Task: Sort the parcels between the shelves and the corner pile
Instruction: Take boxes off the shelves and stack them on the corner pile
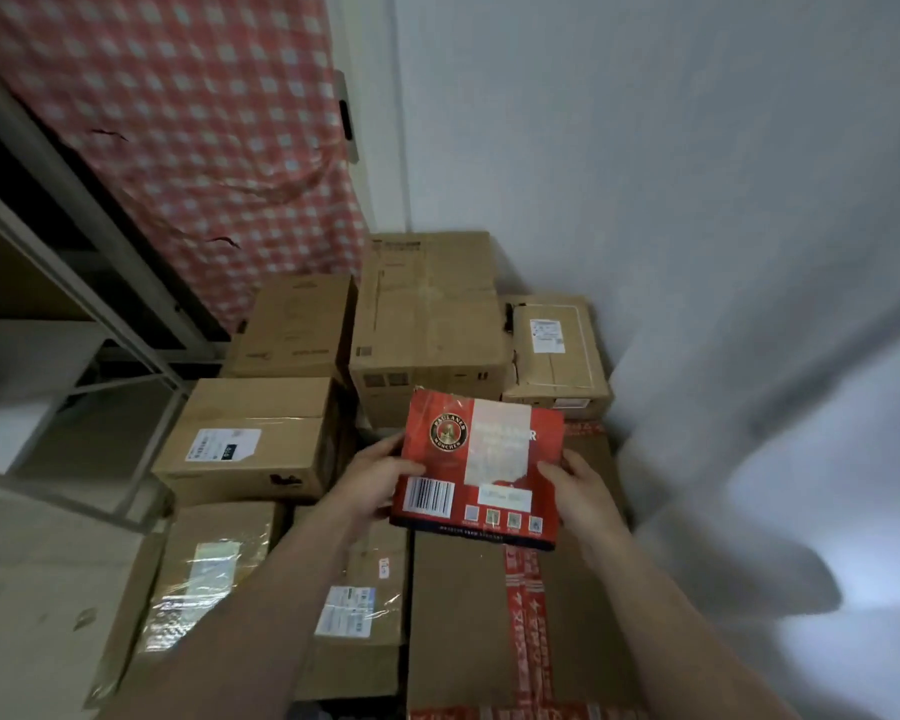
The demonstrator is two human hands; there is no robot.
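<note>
Gripping red box [481, 470], fingers [385, 449] curled both sides

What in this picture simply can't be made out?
All in the head view:
- Red box: the print on its pale sticker is blurred; its underside is hidden.
- Left hand and right hand: the fingers under the box are hidden by it.
- Shipping label: too small to read.
- Shelves: cut off by the left edge, their contents dark.
- Red-taped carton: runs past the bottom edge.

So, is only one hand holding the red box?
No, the left hand and the right hand each grip a side of the red box.
</note>
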